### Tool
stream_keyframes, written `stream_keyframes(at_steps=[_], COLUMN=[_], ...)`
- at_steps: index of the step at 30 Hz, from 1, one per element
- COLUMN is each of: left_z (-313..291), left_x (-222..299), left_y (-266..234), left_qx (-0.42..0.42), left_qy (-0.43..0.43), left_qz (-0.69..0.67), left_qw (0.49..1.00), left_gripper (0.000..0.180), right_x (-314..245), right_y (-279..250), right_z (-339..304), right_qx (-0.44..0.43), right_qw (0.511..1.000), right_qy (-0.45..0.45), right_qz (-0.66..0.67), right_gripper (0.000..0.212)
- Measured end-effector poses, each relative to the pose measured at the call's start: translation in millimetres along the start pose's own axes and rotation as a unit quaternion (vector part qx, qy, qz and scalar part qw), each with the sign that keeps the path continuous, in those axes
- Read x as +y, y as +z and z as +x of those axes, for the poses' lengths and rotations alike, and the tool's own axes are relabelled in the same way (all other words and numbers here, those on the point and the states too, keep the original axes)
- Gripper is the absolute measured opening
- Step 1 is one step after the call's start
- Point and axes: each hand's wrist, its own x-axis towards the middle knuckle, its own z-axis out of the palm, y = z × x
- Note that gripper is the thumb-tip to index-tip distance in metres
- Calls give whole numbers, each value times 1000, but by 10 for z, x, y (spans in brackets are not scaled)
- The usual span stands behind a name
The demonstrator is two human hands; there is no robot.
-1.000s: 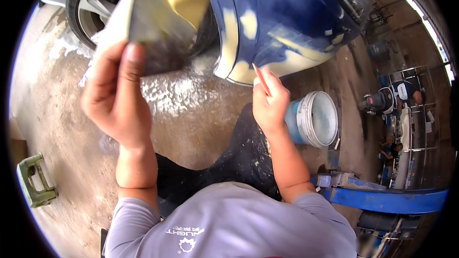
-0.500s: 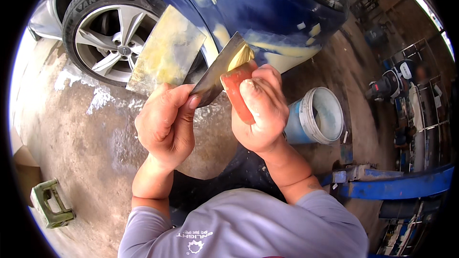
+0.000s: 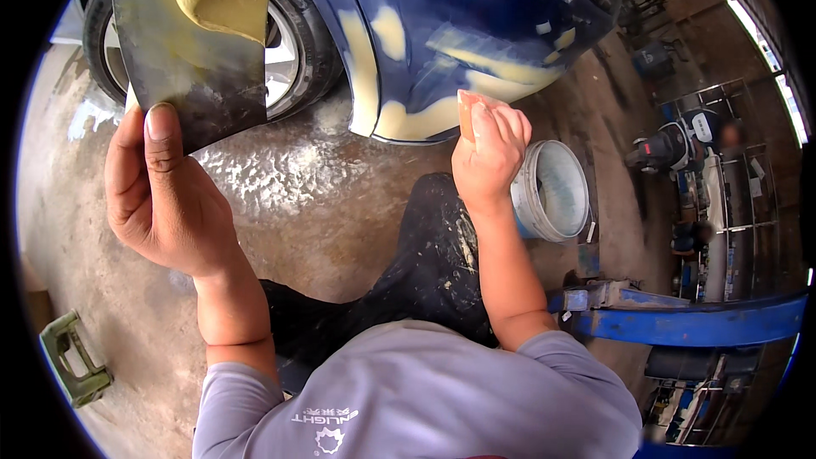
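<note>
My left hand [image 3: 174,178] is closed on the lower edge of a dark, flat putty board [image 3: 191,76], thumb on top. A thick mound of yellow body filler [image 3: 221,0] sits at the board's far end. To the right, my right hand [image 3: 493,149] grips an orange-red putty spreader [image 3: 467,115], its free edge standing up past the fingers. The spreader is in front of the blue car's bumper [image 3: 501,42], which carries pale yellow filler patches [image 3: 416,119]. Whether the spreader touches the bumper I cannot tell.
Behind the board is the car wheel [image 3: 297,59], partly covered. A white-and-blue bucket [image 3: 557,191] stands right of my right hand. A blue metal beam [image 3: 688,323] lies at the right, and a green stool [image 3: 75,357] stands at the lower left. Wet patches mark the floor [image 3: 280,170].
My hands have moved apart: the left with the board to the left, now showing its face, the right with the spreader off the board toward the bumper. The pale board by the wheel is largely out of sight.
</note>
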Motion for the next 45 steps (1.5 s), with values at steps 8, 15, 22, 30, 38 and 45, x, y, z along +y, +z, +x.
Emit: stream_keyframes(at_steps=[8,15,22,30,38,45], left_z=[-49,-20,-22,-2,-44,-79], left_x=[-66,-142,-197,-147,-65,-10], left_y=[-24,-1,-27,-81,-83,-39], left_qx=[3,15,-5,-11,-9,-8], left_qy=[-11,-20,-34,-19,-15,-6], left_qz=[27,32,51,52,73,75], left_qw=[1000,999,998,998,997,997], left_gripper=[22,21,22,20,20,21], right_x=[-79,-119,-160,-261,-277,-33], right_y=[150,216,307,541,798,116], right_z=[226,257,85,-268,-656,-52], right_qx=[-6,-24,-64,-104,-116,-25], right_qw=[999,998,996,994,991,999], right_qy=[24,36,37,38,52,25], right_qz=[-47,-48,-49,-25,27,-16], right_gripper=[29,27,28,24,24,20])
